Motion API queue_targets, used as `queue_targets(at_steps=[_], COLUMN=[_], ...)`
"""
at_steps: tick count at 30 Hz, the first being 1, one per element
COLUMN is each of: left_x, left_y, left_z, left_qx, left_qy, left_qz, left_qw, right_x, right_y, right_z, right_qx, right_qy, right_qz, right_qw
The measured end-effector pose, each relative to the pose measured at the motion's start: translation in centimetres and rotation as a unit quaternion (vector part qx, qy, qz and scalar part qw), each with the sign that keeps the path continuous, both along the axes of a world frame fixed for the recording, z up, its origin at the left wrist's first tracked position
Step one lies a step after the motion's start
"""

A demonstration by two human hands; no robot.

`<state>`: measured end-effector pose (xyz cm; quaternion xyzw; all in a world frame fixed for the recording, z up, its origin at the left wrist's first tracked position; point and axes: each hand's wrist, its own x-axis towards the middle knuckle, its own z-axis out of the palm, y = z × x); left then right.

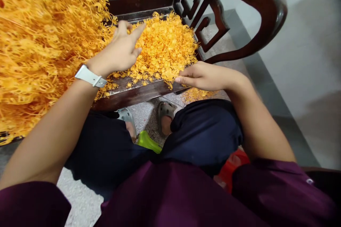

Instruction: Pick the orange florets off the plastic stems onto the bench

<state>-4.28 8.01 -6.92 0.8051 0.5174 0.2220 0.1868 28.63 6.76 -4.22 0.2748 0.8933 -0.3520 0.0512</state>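
My left hand point(121, 51) is open over the left side of the small pile point(166, 44) of orange plastic pieces, its back toward me, index finger stretched forward and thumb apart from it. Whether its fingertips touch the pieces beneath, I cannot tell. A white wristband point(90, 76) sits around that wrist. My right hand point(205, 76) is open too, at the near right edge of the same pile, its fingers close together and pointing left, the thumb straight just below them. I see nothing gripped in it, though part of its inner side is hidden from me.

The small pile lies on the dark wooden counter point(138, 94), in the corner between the backrest point(141, 1) and the carved armrest point(269, 14). Its pieces are tiny and many-legged, and a few lie loose along the front edge. To my left rises a much larger heap point(39, 42) of orange strands with similar ends, reaching the small pile behind my left wrist. More orange pieces point(197, 94) show lower down, past the counter's front edge and under my right hand.

Below, between the knees of my dark trousers point(205, 127), I see my grey shoes point(165, 106) on the speckled floor point(80, 191) and something bright green point(147, 141). Something red point(233, 165) shows beside my right thigh.
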Motion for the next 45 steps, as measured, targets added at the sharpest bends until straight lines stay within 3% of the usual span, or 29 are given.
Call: queue_targets(at_steps=[3,10,15,24,28,34,38,41,45], left_x=[0.8,6.6,8.5,6.3,6.6,8.4,9.2,9.3,6.8], left_y=[0.5,-2.5,-3.2,-1.5,-0.8,-1.1,-1.8,-2.0,0.0], left_z=[-0.2,2.6,2.6,2.0,1.7,2.1,2.0,1.6,1.3], left_qx=[0.035,-0.004,-0.006,-0.009,-0.039,-0.133,-0.186,-0.207,-0.234], left_qy=[0.000,-0.031,-0.031,-0.055,-0.110,-0.339,-0.389,-0.412,-0.425], left_qz=[0.007,-0.139,-0.168,-0.117,-0.068,0.042,0.095,0.098,0.082], left_qw=[0.999,0.990,0.985,0.992,0.991,0.930,0.897,0.882,0.871], right_x=[0.2,0.1,-0.7,-1.7,-2.2,-2.4,-2.6,-3.0,-3.8], right_y=[0.1,0.2,0.0,0.7,0.6,0.0,-0.1,0.0,-1.0], right_z=[0.1,0.4,0.5,-0.3,-0.3,1.0,1.2,1.2,1.4], right_qx=[0.023,0.082,0.091,0.017,0.039,0.060,0.071,0.091,0.092], right_qy=[0.015,0.066,0.067,0.108,0.119,0.149,0.150,0.146,0.087], right_qz=[0.001,-0.001,0.011,0.025,-0.002,-0.062,-0.070,-0.078,-0.021], right_qw=[1.000,0.994,0.994,0.994,0.992,0.985,0.984,0.982,0.992])
